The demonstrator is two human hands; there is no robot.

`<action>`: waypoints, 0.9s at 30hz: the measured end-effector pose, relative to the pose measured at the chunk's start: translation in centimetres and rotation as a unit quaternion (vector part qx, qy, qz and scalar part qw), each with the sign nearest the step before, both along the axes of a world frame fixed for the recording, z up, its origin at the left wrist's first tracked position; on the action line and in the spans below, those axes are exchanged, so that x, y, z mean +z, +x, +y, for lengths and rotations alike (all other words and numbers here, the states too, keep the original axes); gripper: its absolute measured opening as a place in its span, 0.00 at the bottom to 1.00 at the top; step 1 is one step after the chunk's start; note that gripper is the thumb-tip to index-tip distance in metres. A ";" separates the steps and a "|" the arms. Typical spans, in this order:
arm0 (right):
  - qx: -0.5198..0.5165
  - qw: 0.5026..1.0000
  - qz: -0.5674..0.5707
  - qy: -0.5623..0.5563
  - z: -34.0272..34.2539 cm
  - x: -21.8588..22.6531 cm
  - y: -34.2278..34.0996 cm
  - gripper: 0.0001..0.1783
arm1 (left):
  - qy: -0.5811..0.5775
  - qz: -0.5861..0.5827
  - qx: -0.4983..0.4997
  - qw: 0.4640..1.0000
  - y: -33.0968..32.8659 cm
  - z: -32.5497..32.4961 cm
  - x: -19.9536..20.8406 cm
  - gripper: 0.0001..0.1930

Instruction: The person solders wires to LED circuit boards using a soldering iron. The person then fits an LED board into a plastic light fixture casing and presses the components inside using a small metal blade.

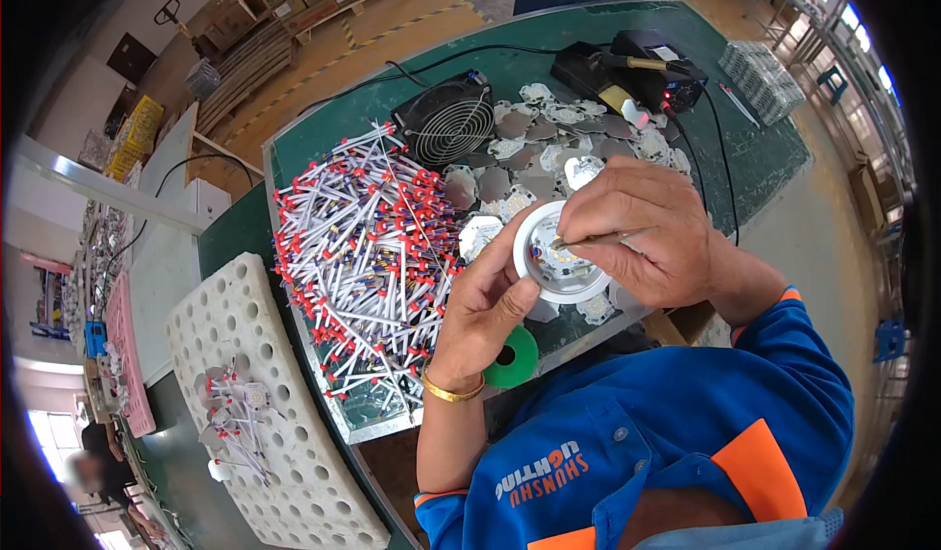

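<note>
My left hand (490, 305) is closed around the side of a white round lamp housing (525, 274), thumb at its near rim. Inside the housing lies a small LED board (564, 268) with yellowish chips. Over the housing, my right hand (647, 226) pinches thin metal tweezers (613, 239), their tip down at the board. Part of the board and of the far rim is hidden by the right fingers. A green ring (514, 358), like a tape roll, lies just below my left wrist. Loose LED boards (480, 236) lie beside and beyond the housing.
Left of my hands spreads a big heap of white wire leads with red ends (368, 266). A black fan (451, 119) and a soldering station (662, 75) stand at the back, cables trailing. A perforated white foam board (284, 432) holds more parts. Stacked trays (760, 79) sit far right.
</note>
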State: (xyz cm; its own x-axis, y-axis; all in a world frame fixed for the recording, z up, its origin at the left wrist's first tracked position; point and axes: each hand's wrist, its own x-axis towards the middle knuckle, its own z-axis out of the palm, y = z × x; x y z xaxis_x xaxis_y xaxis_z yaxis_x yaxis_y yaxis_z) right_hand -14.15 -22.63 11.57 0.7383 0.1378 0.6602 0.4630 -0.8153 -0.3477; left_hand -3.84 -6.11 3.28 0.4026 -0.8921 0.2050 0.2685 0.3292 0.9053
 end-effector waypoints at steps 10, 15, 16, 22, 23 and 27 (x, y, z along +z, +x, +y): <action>-0.026 0.999 0.014 0.014 0.3 -1.2 0.5 0.08 | 0.009 -0.003 0.036 0.999 -0.5 -0.3 0.1 0.27; -0.029 0.999 0.014 0.006 0.3 -1.6 0.6 0.08 | 0.037 -0.049 0.047 0.997 -0.5 -0.2 -0.3 0.25; -0.027 1.000 0.008 0.001 0.3 -1.6 0.7 0.08 | 0.028 -0.043 0.049 0.997 -0.6 -0.3 -0.2 0.25; -0.017 0.999 0.018 -0.020 0.3 -1.3 0.9 0.07 | 0.057 -0.084 0.066 0.993 -0.3 0.0 0.4 0.24; -0.016 1.000 0.015 -0.022 0.3 -1.2 0.9 0.07 | 0.056 -0.084 0.068 0.993 -0.4 0.0 0.6 0.24; -0.012 0.999 0.023 -0.037 0.1 -1.5 1.1 0.06 | 0.053 -0.092 0.072 0.992 -0.2 -0.1 0.6 0.23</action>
State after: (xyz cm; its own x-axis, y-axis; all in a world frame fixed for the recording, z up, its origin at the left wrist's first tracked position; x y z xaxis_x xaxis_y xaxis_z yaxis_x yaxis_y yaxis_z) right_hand -13.09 -22.48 10.11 0.7710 0.1666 0.6146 0.4280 -0.8503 -0.3064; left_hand -3.99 -6.16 3.88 0.4913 -0.8490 0.1944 0.0538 0.2523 0.9661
